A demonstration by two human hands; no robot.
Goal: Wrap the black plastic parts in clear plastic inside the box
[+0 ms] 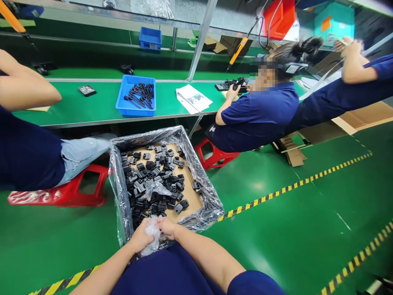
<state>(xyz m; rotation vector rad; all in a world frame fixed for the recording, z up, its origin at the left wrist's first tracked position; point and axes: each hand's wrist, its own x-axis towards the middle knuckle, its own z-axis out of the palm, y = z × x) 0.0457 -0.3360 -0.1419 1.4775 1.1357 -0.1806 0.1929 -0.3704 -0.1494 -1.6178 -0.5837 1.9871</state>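
Observation:
Bunched between my two hands is a clear plastic bag [152, 230], at the near edge of a large box. My left hand [141, 236] is closed on the bag from the left. From the right, my right hand [166, 228] pinches it with curled fingers. Just beyond them, many small black plastic parts [167, 176] lie scattered over the brown bottom of the box [202, 172], whose walls are wrapped in clear film. Another crumpled clear bag [156, 189] rests on top of the parts.
A green workbench [101, 108] runs behind the box, with a blue bin [136, 110] of black stemmed parts and some papers [193, 99]. Co-workers sit at left and right on red stools [92, 186]. Cardboard [293, 151] and striped floor tape [276, 194] are at right.

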